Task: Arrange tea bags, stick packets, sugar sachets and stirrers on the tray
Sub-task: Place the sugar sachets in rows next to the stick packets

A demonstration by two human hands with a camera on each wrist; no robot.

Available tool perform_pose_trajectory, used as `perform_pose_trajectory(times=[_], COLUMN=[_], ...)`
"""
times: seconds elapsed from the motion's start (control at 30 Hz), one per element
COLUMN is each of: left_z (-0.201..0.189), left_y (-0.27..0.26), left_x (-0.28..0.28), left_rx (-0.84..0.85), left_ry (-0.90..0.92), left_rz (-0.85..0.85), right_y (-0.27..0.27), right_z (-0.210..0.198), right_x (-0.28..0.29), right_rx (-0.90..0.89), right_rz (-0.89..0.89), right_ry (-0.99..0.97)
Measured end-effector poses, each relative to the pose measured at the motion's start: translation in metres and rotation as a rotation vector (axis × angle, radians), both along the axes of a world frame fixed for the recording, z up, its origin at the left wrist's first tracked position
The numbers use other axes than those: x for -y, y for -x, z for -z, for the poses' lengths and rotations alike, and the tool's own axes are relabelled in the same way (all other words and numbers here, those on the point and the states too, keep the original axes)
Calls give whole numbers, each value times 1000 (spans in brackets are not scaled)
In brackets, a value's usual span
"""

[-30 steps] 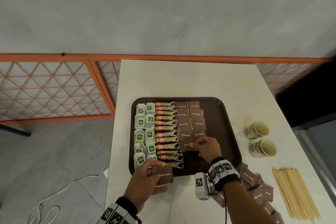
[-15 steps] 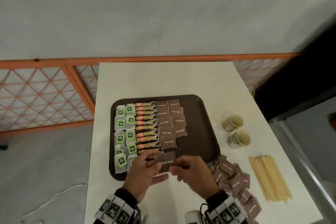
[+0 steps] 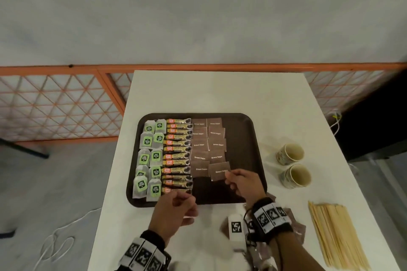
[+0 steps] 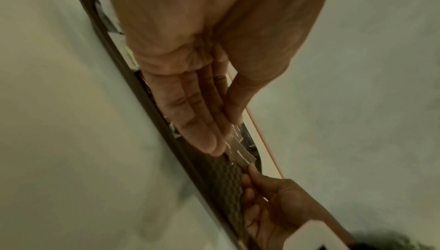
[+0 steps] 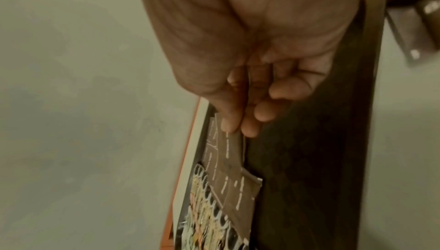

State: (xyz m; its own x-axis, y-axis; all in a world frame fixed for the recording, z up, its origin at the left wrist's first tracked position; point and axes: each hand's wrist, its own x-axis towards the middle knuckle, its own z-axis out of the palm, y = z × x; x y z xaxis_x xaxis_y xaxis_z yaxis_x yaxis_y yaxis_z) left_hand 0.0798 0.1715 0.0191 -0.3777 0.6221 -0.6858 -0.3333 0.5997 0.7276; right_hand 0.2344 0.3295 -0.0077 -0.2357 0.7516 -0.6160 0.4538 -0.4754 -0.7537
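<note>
A dark brown tray (image 3: 253, 138) holds rows of green-labelled tea bags (image 3: 149, 160), stick packets (image 3: 178, 154) and two columns of brown sugar sachets (image 3: 207, 145). My right hand (image 3: 228, 175) pinches one brown sugar sachet (image 3: 219, 170) by its near corner, low over the tray at the near end of the right column. In the right wrist view, thumb and forefinger (image 5: 235, 130) hold that sachet (image 5: 233, 152). My left hand (image 3: 185, 200) hovers at the tray's front edge with nothing visible in it; the left wrist view shows its fingers (image 4: 202, 132) nearly straight.
Two paper cups (image 3: 290, 153) (image 3: 296, 175) stand right of the tray. A bundle of wooden stirrers (image 3: 334, 237) lies at the table's front right. Loose brown sachets (image 3: 297, 229) are heaped under my right wrist. An orange lattice fence (image 3: 55, 105) runs behind the table.
The right hand took a sachet from the left hand and carried it forward over the tray's right sachet column. The left hand stayed at the tray's front edge, now without a sachet.
</note>
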Motion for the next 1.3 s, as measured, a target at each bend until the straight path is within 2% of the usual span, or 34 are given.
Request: perform_pose_trajectory(times=[0.1,0.27,0.43,0.57,0.7,0.77,0.9,1.0,1.17,1.3], left_z=[7,15,19,22,24,23,19,26,34,44], left_y=[-1,-5,0,1,-16,-32,-70,-99,-147,-169], left_x=[19,39,46,41,31,23,1,-18,-44,-56], left_rx=[-37,-95,-124,-197,-289,-356,-483,-596,-700,-822], left_ry=[60,153,128,78,33,-5,-88,-71,14,128], left_rz=[83,180,224,311,461,545,711,831,964,987], right_y=[5,11,17,3,-50,-91,-159,-176,-176,-175], right_z=[11,23,20,20,-11,-22,-13,-8,-5,-5], right_x=[-4,-4,-2,-4,6,18,49,69,63,51], right_rx=[-21,103,260,300,384,481,669,683,649,644], right_rz=[61,84,68,42,-92,-181,-371,-561,-748,-746], right_ry=[66,31,-40,-154,-329,-340,-290,-365,-439,-423])
